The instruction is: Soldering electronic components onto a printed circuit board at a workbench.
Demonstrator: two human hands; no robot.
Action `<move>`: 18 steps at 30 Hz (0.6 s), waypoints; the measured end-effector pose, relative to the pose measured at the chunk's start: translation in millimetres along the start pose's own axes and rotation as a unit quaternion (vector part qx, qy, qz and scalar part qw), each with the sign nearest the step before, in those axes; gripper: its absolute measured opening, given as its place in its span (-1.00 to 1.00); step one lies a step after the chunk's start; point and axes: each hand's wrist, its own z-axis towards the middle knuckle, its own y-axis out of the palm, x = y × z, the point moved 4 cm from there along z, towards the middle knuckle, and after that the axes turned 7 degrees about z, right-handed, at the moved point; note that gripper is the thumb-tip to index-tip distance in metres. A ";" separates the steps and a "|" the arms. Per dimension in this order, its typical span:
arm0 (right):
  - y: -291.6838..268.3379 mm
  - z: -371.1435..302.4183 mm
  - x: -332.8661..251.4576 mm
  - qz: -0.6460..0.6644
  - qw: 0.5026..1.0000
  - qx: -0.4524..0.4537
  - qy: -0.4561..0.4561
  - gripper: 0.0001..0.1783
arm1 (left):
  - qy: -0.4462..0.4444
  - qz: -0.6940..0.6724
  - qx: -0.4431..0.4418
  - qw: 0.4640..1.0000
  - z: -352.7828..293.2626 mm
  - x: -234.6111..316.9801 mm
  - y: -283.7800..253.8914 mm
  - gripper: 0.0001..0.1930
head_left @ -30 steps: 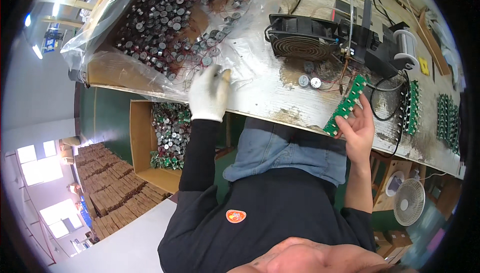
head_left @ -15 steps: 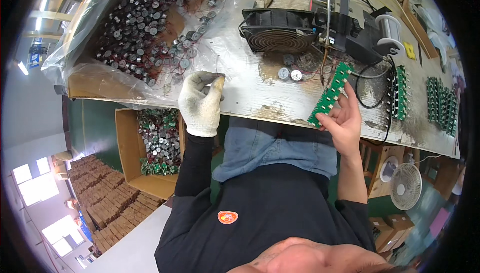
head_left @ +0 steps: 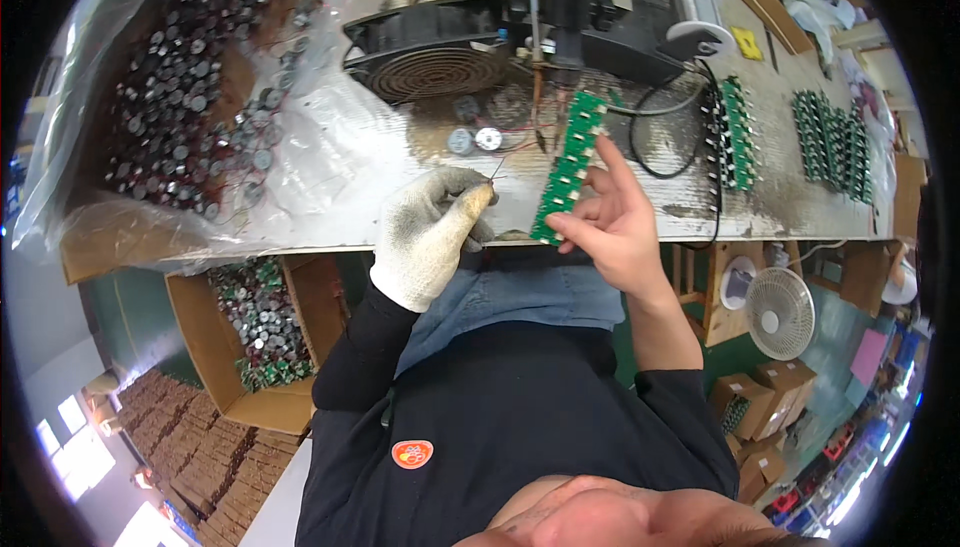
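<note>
A worker seated at a worn white tabletop brought both hands close together at its near edge. The left hand, in a pale knitted glove, had thumb and fingers pinched on a thin wire that rose from the fingertips; whether anything more lay inside the grip could not be told. The bare right hand grasped a narrow green circuit board between thumb and fingers, its long side slanting up and away, just to the right of the gloved fingertips.

Directly beyond the hands lay two round metal components, near a copper-coloured rod with a dark tip. Farther off, beyond the left hand, stood a black fan; beyond the right hand were a spool of silvery wire and a yellow sponge.

Well to the left of the gloved hand, a plastic-lined carton held a heap of similar components with thin red wires. To the right of the bare hand, more boards stood in rows. Below and left of the left hand, an open cardboard box held green and silver parts.
</note>
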 end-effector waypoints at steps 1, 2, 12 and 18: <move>1.4 -0.2 -0.7 0.009 1.000 -0.005 0.007 -0.01 | -0.025 -0.029 -0.022 0.999 1.8 -3.0 5.8 -0.80; 2.1 -1.3 -1.2 0.012 1.000 -0.011 0.013 -0.01 | -0.026 -0.033 -0.029 0.999 3.7 -4.4 10.1 -0.80; 2.4 -8.2 -3.0 0.025 0.999 -0.027 0.038 0.01 | 0.097 0.112 0.028 0.989 15.0 0.0 27.4 -0.83; 2.4 -8.5 -0.8 0.029 0.999 -0.038 0.023 0.01 | 0.062 0.069 0.012 0.996 14.8 1.8 29.8 -0.83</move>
